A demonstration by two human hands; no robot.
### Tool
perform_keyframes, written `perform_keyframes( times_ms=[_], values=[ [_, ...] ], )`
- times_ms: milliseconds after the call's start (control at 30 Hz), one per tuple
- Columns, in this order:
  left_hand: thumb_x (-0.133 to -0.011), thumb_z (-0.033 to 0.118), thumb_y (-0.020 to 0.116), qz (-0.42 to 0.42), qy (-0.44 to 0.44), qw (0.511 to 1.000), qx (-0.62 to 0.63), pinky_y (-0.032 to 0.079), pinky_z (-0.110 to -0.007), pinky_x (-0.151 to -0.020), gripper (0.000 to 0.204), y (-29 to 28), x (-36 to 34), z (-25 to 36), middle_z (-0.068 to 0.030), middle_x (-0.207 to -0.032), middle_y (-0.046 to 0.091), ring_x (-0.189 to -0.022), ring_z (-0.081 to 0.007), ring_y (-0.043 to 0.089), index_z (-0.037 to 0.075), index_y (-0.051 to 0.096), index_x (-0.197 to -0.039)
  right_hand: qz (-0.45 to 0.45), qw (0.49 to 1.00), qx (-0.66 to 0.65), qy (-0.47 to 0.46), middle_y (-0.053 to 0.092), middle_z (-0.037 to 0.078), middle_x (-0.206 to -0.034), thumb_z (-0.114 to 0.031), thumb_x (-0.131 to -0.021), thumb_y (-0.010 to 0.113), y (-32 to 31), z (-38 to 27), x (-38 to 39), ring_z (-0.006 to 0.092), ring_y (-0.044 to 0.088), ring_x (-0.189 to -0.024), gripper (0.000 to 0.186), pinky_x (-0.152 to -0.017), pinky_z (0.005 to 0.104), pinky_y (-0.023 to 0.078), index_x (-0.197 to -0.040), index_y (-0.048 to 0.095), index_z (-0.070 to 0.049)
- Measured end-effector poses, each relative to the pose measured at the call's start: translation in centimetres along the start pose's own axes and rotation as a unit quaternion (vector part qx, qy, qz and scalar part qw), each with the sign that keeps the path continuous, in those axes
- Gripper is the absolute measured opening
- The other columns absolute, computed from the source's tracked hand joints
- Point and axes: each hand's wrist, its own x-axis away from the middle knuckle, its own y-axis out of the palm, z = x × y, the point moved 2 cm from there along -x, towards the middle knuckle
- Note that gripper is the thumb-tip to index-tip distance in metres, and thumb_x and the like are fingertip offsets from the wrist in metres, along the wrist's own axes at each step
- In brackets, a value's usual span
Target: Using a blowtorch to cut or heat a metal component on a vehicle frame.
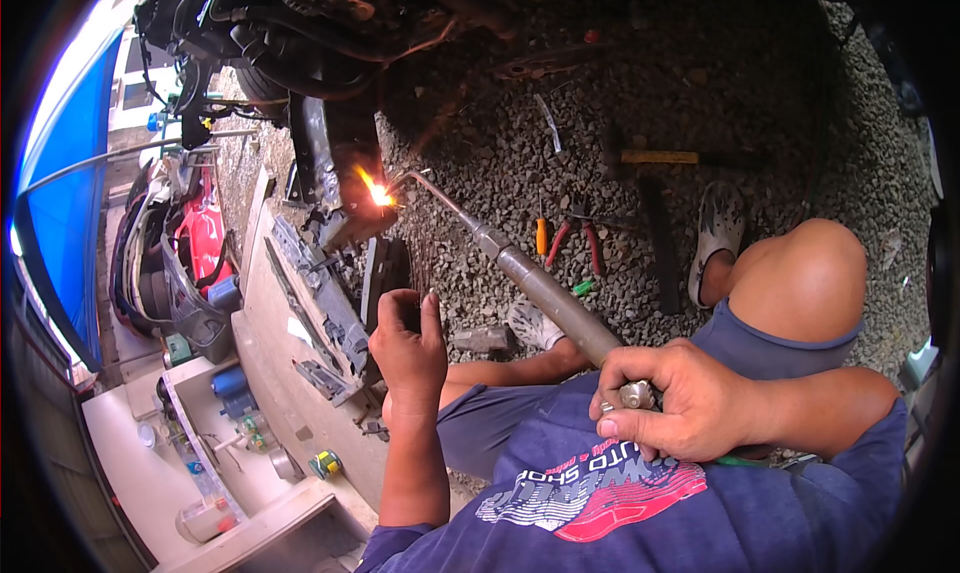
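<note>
My right hand (675,398) is wrapped around the valve end of a gas welding torch (530,278). The torch's long body slants up and to the left, and its bent tip ends beside a bright flame (378,193). That flame plays on the lower end of a dark metal car part (330,163). Below the flame, my left hand (410,348) is raised with its fingers curled and the thumb pointing up. Whatever it may pinch is too thin to make out.
On the gravel to the right lie an orange-handled screwdriver (541,235), red-handled pliers (560,241) and a hammer (660,158). Broken grey plastic parts (320,293) lie left of my left hand. Dark vehicle parts (300,33) hang above. A white shelf (250,518) stands lower left.
</note>
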Motion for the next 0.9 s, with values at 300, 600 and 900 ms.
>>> perform_keyframes(
  times_ms=[300, 600, 900],
  values=[
    [-0.102, 0.019, 0.083, -0.004, -0.01, 1.0, 0.002, 0.058, -0.046, -0.077, 0.021, -0.02, 0.01, 0.08, -0.018, -0.093, 0.078, -0.084, -0.0407, 0.077, 0.003, 0.07, -0.107, 0.008, 1.0, -0.011, 0.008, 0.067, 0.003, -0.069, -0.024, -0.107, 0.078, -0.02, 0.05, 0.01, 0.0084, 0.067, -0.062, 0.022, -0.06, 0.0305, 0.051, -0.104, 0.065, -0.006],
    [-0.102, 0.02, 0.083, -0.006, -0.015, 1.0, 0.0, 0.058, -0.047, -0.078, 0.023, -0.06, 0.07, -0.05, -0.0191, -0.094, 0.077, -0.086, -0.0422, 0.077, 0.003, 0.07, -0.108, -0.023, 1.0, -0.002, 0.021, 0.079, 0.008, -0.103, -0.013, -0.108, 0.075, -0.22, 0.02, -0.04, 0.0114, 0.073, -0.067, 0.015, -0.059, 0.0292, 0.06, -0.111, 0.066, -0.002],
    [-0.102, 0.021, 0.083, -0.009, -0.03, 0.999, 0.001, 0.058, -0.046, -0.075, 0.022, -0.1, 0.07, -0.02, -0.0179, -0.093, 0.077, -0.083, -0.0412, 0.077, 0.004, 0.07, -0.108, 0.004, 1.0, 0.0, 0.004, 0.069, 0.005, -0.073, -0.026, -0.107, 0.078, -0.1, 0.05, -0.05, 0.0107, 0.069, -0.063, 0.024, -0.062, 0.0314, 0.053, -0.104, 0.065, -0.005]
  ],
)
